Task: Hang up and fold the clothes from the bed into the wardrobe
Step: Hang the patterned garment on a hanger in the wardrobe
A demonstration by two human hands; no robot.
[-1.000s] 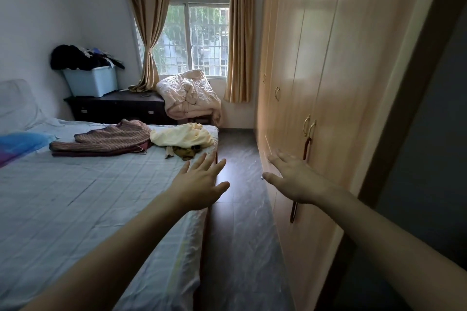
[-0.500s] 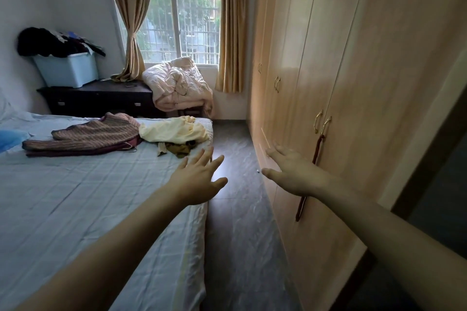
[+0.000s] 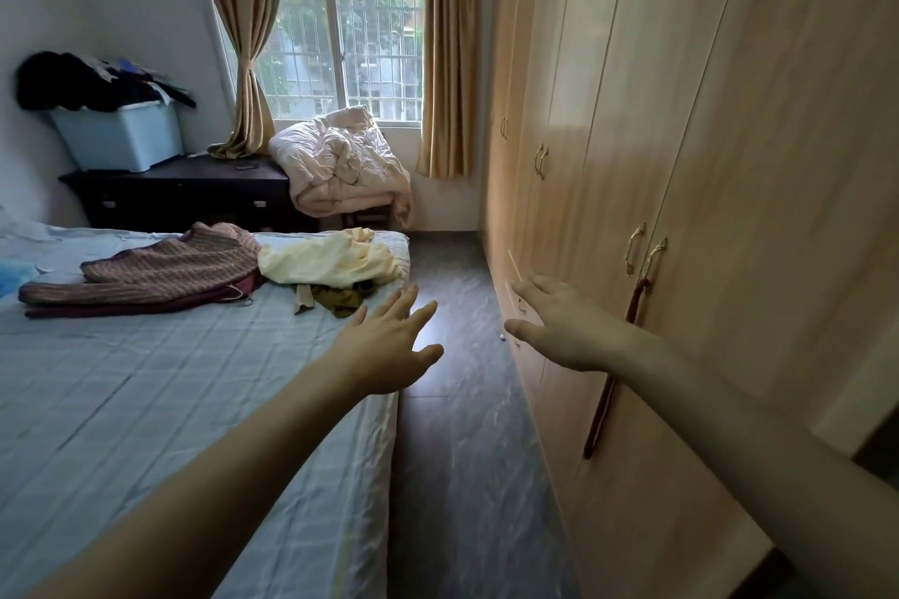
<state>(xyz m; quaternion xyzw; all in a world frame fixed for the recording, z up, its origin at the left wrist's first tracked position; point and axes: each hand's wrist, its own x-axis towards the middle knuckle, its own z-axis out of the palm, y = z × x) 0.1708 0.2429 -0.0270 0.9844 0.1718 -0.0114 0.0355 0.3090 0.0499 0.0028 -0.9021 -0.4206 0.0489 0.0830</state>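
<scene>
A striped brown garment point(image 3: 160, 270) lies on the bed point(image 3: 146, 394) near its far end. Beside it sits a pale yellow garment point(image 3: 331, 260) over a small olive piece point(image 3: 343, 297). The wooden wardrobe point(image 3: 705, 161) runs along the right wall with its doors closed; a dark red strap point(image 3: 608, 384) hangs from its brass handles point(image 3: 644, 253). My left hand point(image 3: 389, 348) is stretched out over the bed's right edge, fingers straight, holding nothing. My right hand point(image 3: 564, 326) reaches toward the wardrobe's lower front, fingers spread, empty.
A dark floor aisle point(image 3: 462, 404) runs between bed and wardrobe. At the far end a crumpled quilt point(image 3: 340, 165) sits on a chair below the window. A dark dresser point(image 3: 185, 195) carries a light blue bin point(image 3: 119, 139) heaped with dark clothes.
The view has moved forward and turned slightly right, so the wardrobe fills more of the frame. Both hands stay outstretched and empty, in much the same pose.
</scene>
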